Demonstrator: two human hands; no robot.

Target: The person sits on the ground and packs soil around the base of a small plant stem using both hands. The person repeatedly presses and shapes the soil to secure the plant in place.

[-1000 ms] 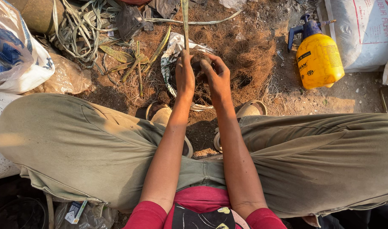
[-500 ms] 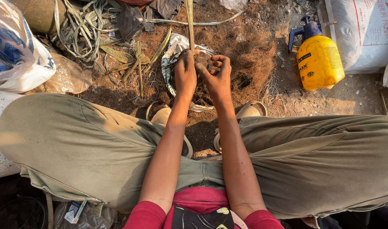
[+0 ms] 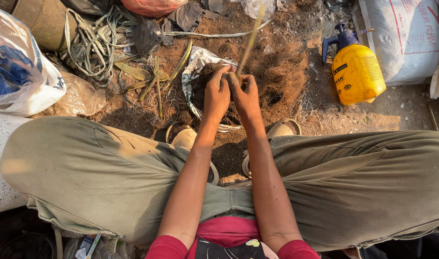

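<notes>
My left hand [image 3: 216, 95] and right hand [image 3: 245, 93] pinch the thin, stiff yellow-green stalk [image 3: 248, 43] low down; it looks light and snappable.

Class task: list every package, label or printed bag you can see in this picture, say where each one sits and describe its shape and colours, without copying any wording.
Yellow plastic spray bottle: upper right on the soil, rounded, blue pump top, dark label patches.
White woven sack: top right corner behind the bottle, bulging, red print.
White plastic bag: upper left, puffy, blue contents showing through.
Small printed packet: bottom left under the leg, blue and white, partly hidden.
</notes>
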